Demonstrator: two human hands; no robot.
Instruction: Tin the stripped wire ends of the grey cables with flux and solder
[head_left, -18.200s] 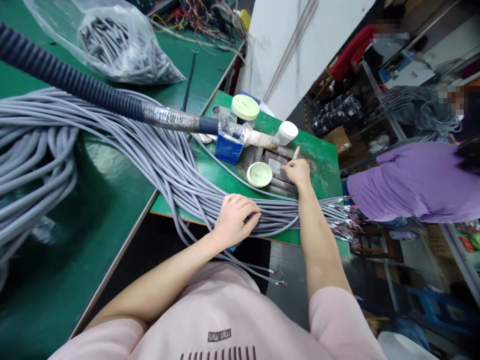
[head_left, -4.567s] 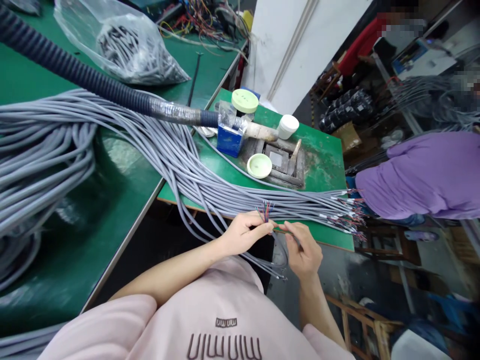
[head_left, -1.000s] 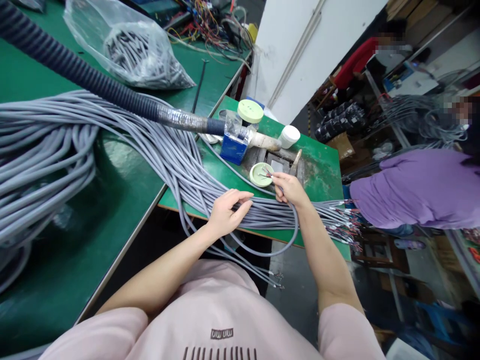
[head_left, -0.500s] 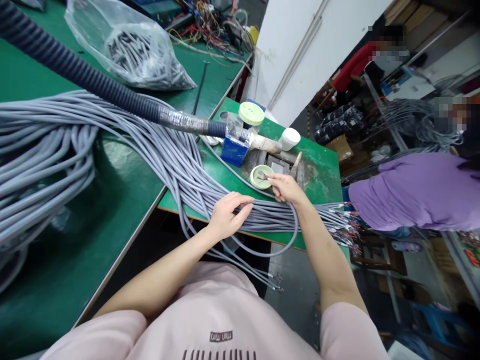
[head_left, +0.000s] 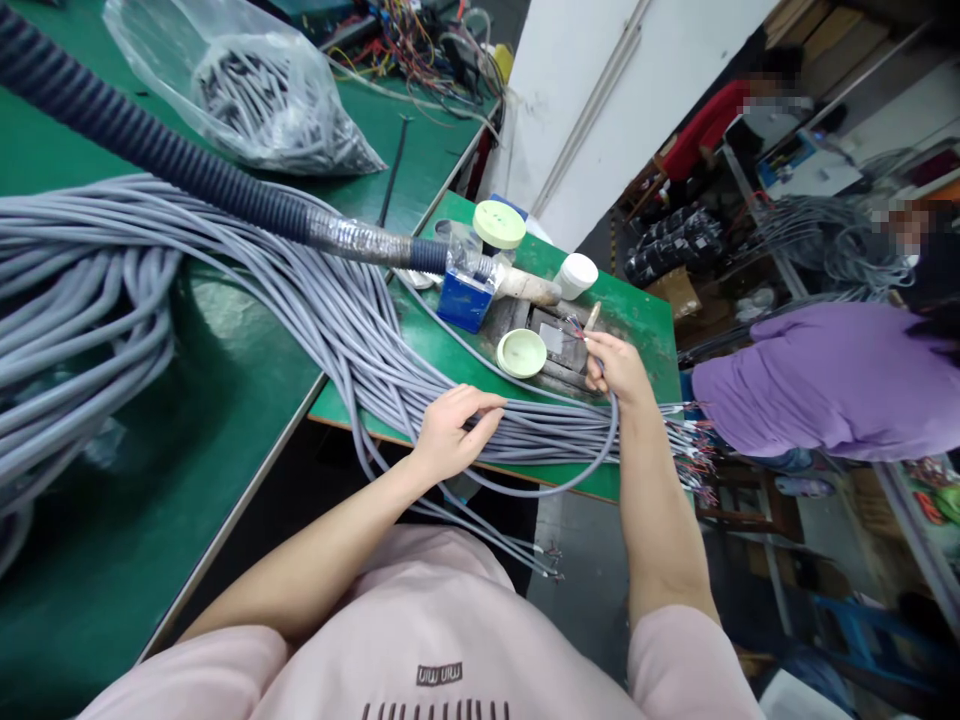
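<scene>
My right hand (head_left: pixel 616 366) is closed on the end of one grey cable (head_left: pixel 559 487), whose stripped coloured wire tips (head_left: pixel 574 325) point over the grey metal pot (head_left: pixel 559 340) set in the small green bench (head_left: pixel 645 330). The cable loops down from that hand and back toward me. My left hand (head_left: pixel 448 434) lies on the bundle of grey cables (head_left: pixel 315 310) at the bench's near edge, fingers curled round a few of them. A shallow pale green dish (head_left: pixel 520 352) stands just left of the pot.
A black corrugated hose (head_left: pixel 150 150) runs across to a blue block (head_left: pixel 463 298). A green-lidded jar (head_left: pixel 499 224) and a white jar (head_left: pixel 577 274) stand behind it. A clear bag of parts (head_left: pixel 247 90) lies far left. A person in purple (head_left: pixel 825 380) bends at the right.
My right hand has carried the cable end from the pale green dish to the right, over the metal pot. My left hand has stayed on the bundle.
</scene>
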